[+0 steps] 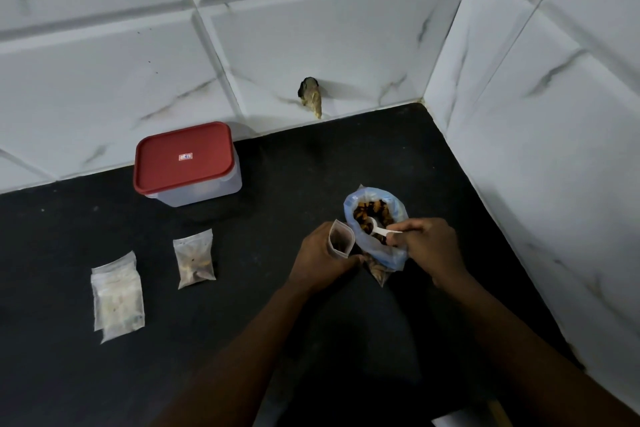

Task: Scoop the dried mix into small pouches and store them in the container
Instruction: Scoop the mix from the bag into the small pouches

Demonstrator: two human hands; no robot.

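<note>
The left hand [322, 260] grips a small clear zip pouch [341, 241] upright, mouth held open. How full it is I cannot tell. Just right of that grip, the right hand [426, 246] pinches the handle of a white plastic spoon [375, 226]. The spoon's long axis runs from this grip leftward and away, with its bowl down in the brown dried mix [370, 210] inside a blue-tinted plastic bag [381, 253]. The pouch's mouth stands just beside the bag's rim, so I judge the loaded spoon needs only a short lift and a carry left.

Well left of both grips, on the black tabletop [311, 166], lie a stack of empty clear pouches [117, 295] and one filled pouch [194, 258]. Farther off, against the wall, stands a clear plastic container with a red lid [214, 189], the lid on. The way to it looks open.
</note>
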